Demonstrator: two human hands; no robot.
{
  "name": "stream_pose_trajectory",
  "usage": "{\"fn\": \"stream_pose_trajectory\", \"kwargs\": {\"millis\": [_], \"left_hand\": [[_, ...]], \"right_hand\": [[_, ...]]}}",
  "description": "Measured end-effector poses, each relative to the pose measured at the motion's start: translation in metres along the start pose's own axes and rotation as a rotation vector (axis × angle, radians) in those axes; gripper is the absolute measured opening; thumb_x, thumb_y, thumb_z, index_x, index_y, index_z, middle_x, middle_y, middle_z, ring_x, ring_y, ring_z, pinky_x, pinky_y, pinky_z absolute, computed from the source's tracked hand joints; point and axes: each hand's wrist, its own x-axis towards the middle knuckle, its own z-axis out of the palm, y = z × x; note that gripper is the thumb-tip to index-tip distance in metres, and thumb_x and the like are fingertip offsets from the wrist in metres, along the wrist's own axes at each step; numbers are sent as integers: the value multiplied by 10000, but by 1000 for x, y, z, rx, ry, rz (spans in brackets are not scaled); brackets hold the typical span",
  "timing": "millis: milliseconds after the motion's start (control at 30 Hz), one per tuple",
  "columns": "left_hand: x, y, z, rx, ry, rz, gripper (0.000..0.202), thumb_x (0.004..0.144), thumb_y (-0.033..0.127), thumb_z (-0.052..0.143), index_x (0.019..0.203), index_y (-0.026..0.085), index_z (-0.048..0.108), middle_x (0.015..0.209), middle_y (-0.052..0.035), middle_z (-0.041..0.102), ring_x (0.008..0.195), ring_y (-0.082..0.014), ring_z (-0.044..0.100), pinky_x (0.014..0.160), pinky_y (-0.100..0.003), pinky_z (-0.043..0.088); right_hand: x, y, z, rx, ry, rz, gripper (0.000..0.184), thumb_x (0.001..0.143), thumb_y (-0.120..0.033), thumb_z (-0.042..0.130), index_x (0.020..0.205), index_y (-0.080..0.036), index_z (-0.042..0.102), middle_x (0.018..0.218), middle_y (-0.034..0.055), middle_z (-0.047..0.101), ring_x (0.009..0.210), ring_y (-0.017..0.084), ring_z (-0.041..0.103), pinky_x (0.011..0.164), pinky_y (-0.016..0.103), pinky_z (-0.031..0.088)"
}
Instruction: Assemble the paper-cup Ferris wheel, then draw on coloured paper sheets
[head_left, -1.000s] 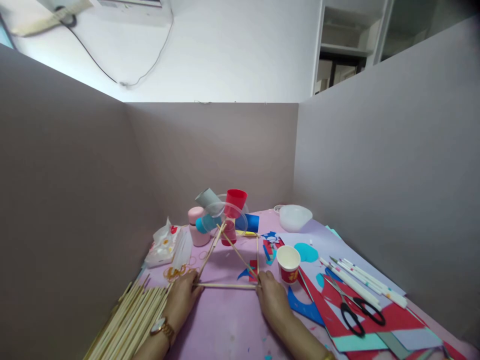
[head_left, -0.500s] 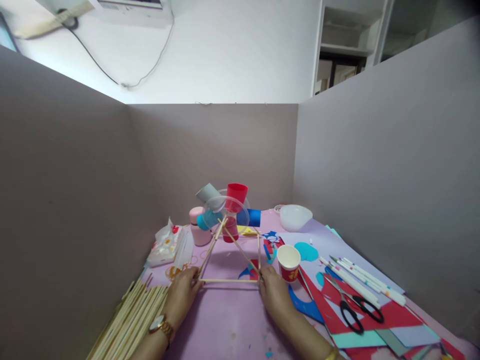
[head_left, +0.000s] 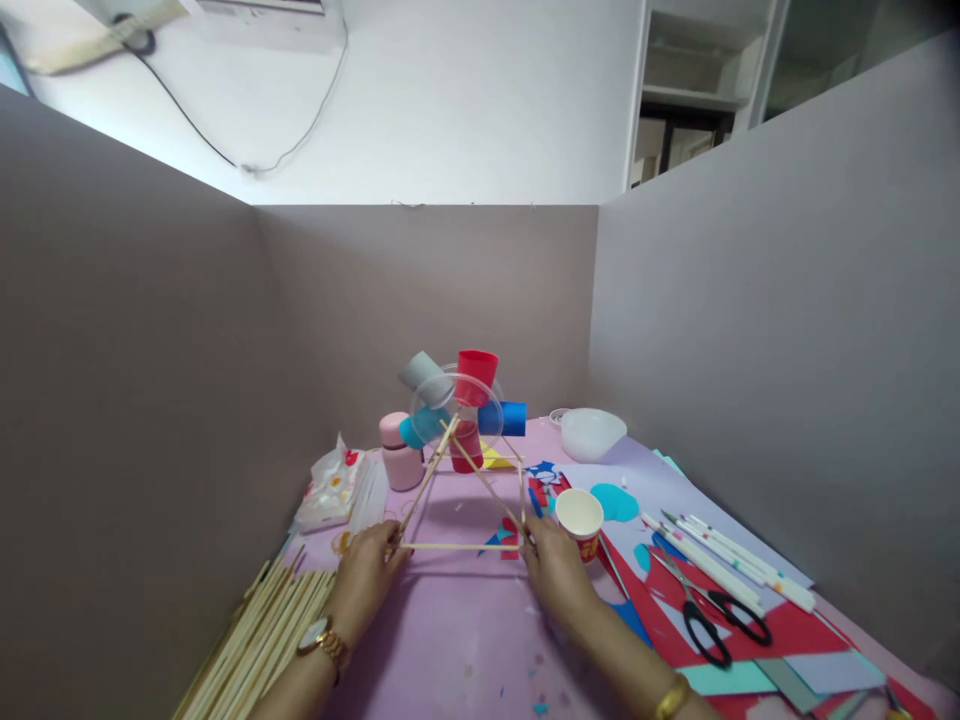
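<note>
Your left hand and right hand each pinch a base corner of the stick frame, lower centre | 5 wheel cups | 1 scissors | paper cup print unreadable

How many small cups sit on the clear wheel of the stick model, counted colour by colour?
Small red cups: 2
Small grey cup: 1
Small dark blue cup: 1
Small teal cup: 1
Total: 5 cups, all on the wooden stick frame
</note>
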Motion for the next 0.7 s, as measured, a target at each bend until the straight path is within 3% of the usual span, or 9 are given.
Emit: {"fn": "stream_pose_trajectory", "kwargs": {"millis": [167,267,700], "left_hand": [[16,3,-8,18,26,-31,149,851,296,551,872,152,580,851,-7,611,822,-161,586,755,-366,474],[28,5,-7,21,40,-45,168,855,308,545,897,151,586,881,-14,618,849,-167,591,771,-376,477],[80,22,20,72,32,-157,211,854,341,549,944,154,591,925,-26,627,856,-168,603,761,-378,498]], "right_hand": [[28,-6,-6,-114,-52,42,84,877,-149,551,919,-130,621,949,44,652,839,175,628,750,356,506],[49,-4,-11,-166,-72,22,158,892,-250,558,1006,-151,605,1028,43,635,890,183,622,773,387,514],[134,27,-11,-318,-189,-4,237,895,-285,551,1104,-174,572,1128,63,599,945,203,608,794,406,510]]}}
